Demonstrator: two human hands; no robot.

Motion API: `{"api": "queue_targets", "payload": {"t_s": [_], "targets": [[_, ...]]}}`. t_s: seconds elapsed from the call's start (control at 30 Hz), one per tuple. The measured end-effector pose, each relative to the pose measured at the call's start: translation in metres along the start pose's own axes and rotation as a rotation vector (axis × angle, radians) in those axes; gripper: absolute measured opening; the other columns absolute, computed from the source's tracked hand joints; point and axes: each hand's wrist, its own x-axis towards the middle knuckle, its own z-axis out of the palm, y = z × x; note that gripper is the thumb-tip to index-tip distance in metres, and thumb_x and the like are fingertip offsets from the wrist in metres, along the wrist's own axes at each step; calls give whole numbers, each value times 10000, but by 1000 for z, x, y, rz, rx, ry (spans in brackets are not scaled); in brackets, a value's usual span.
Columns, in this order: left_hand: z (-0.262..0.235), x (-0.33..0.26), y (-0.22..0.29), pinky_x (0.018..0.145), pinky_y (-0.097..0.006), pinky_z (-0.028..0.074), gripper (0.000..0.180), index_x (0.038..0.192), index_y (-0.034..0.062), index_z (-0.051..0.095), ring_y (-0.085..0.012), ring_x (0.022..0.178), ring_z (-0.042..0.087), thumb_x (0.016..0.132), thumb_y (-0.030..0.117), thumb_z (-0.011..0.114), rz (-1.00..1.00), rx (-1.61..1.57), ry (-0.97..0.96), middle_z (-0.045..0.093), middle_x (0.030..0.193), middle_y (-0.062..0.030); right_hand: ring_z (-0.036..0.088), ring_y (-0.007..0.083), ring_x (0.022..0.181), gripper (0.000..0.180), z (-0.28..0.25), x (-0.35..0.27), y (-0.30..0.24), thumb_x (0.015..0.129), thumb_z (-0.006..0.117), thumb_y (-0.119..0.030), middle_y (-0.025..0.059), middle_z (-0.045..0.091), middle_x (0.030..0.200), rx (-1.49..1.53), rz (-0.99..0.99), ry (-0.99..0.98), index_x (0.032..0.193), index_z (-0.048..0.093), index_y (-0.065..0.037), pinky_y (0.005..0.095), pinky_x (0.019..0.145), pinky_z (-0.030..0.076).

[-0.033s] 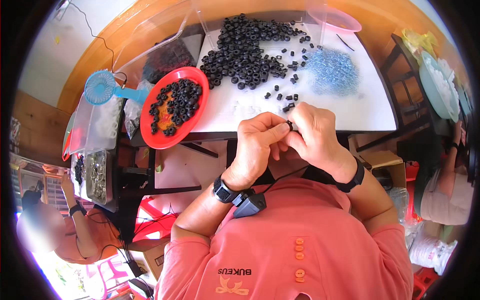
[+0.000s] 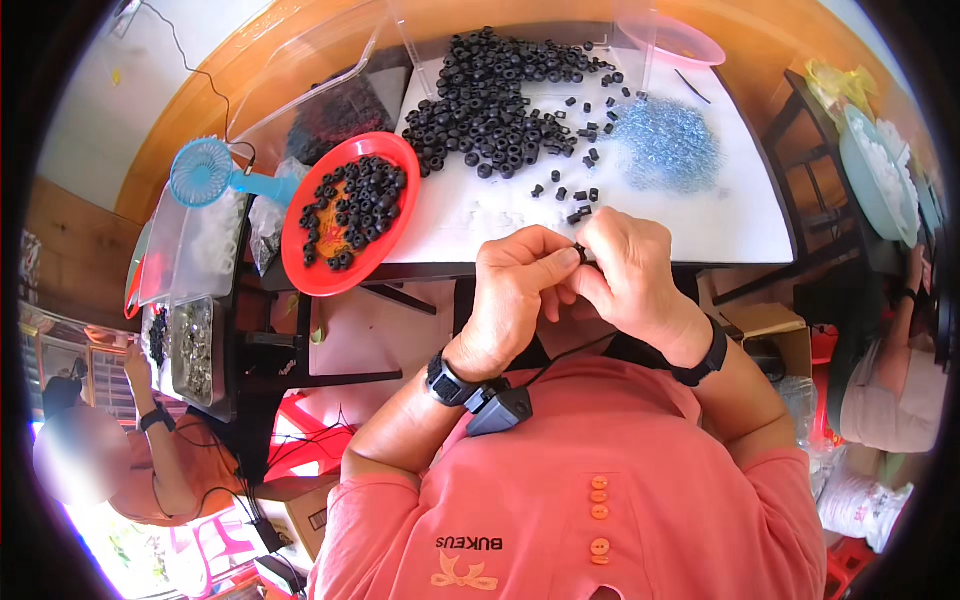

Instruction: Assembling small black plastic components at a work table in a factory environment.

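Observation:
Just past the near edge of the white table top, my left hand [image 2: 515,285] and my right hand [image 2: 640,280] meet with bent fingers. Thumbs and fingertips of both pinch a small black plastic piece [image 2: 581,252], mostly covered by the fingers. Several loose black pieces [image 2: 580,214] lie just beyond my fingertips. Farther back spreads a large heap of round black plastic parts with holes [image 2: 495,100]. A pile of tiny shiny bluish bits [image 2: 668,145], too small to make out singly, sits right of it. Left of my hands, a red plate [image 2: 408,225] holds more black parts.
A light-blue fan [image 2: 202,172] stands left of the plate, near a clear plastic box [image 2: 340,110] with dark contents. A pink dish [image 2: 690,45] is at the back right. At far left a person [image 2: 175,470] sits at another table; another person's arm [image 2: 900,320] shows at far right.

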Motion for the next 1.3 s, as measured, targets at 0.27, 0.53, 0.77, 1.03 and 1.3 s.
{"api": "queue_targets", "payload": {"t_s": [0.27, 0.53, 0.77, 1.03, 1.3], "targets": [[-12, -9, -1, 441, -200, 429, 133, 919, -44, 667, -99, 593, 597, 936, 82, 627, -37, 9, 2, 670, 749, -74, 597, 332, 603, 274, 12, -3, -9, 677, 714, -30, 117, 548, 712, 294, 224, -77, 826, 485, -56, 428, 501, 447], [-15, -14, -5, 448, -203, 415, 166, 941, -65, 665, -110, 559, 585, 950, 94, 617, -52, 28, -30, 667, 724, -81, 569, 313, 564, 310, 24, -15, -13, 637, 725, -24, 99, 514, 689, 77, -2, 64, 806, 468, -66, 415, 484, 440], [-19, -16, 2, 443, -206, 408, 189, 925, -57, 676, -114, 568, 589, 948, 125, 628, -67, 86, -51, 669, 727, -83, 586, 315, 557, 324, 24, -20, -14, 678, 759, -42, 105, 528, 671, 166, 36, 77, 798, 459, -65, 404, 483, 445], [-15, -18, 20, 486, -205, 423, 160, 931, -26, 707, -77, 611, 582, 924, 128, 667, 2, 170, -8, 672, 733, -43, 604, 306, 570, 313, 16, -5, -16, 696, 774, -61, 97, 560, 684, 263, 107, 37, 826, 490, -70, 390, 482, 446], [-85, -13, 67, 542, -204, 406, 131, 964, -22, 714, -88, 592, 544, 897, 74, 656, 416, 598, 622, 654, 750, -43, 564, 123, 543, 228, -17, -4, 25, 786, 823, -120, 54, 593, 653, 277, 317, 242, 872, 627, -41, 264, 506, 436]]}}
